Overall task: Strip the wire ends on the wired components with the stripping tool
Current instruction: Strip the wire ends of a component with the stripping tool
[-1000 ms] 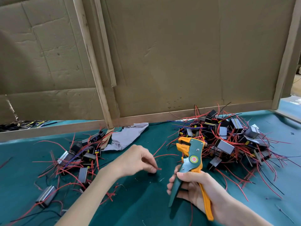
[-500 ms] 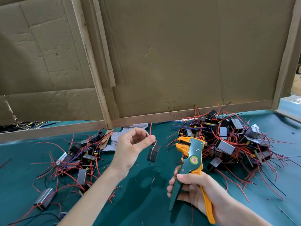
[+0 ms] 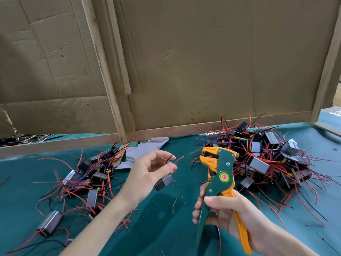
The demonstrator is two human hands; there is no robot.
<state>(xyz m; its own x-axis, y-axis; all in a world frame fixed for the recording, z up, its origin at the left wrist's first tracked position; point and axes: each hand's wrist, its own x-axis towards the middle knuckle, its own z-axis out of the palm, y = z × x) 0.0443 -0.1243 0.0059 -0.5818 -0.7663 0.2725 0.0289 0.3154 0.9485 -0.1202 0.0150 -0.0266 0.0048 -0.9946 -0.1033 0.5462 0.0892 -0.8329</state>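
My right hand (image 3: pixel 227 211) grips the handles of the green and orange stripping tool (image 3: pixel 220 174), held upright with its jaws pointing left and a little apart. My left hand (image 3: pixel 147 174) is raised above the table left of the tool. It pinches the wires of one small dark wired component (image 3: pixel 164 182), which hangs below my thumb. A red wire end (image 3: pixel 178 160) and a black one stick up from my fingers toward the jaws, a short gap away.
A large pile of wired components (image 3: pixel 258 159) with red and black wires lies at the right rear. A smaller pile (image 3: pixel 92 174) lies at the left. A crumpled grey paper (image 3: pixel 147 146) sits by the cardboard wall (image 3: pixel 203 61). Green cloth (image 3: pixel 166 228) covers the table.
My left hand picked one component off the cloth, lifted it, and now holds it lower and nearer the tool with its wire ends pointing at the jaws. The tool stayed roughly in place.
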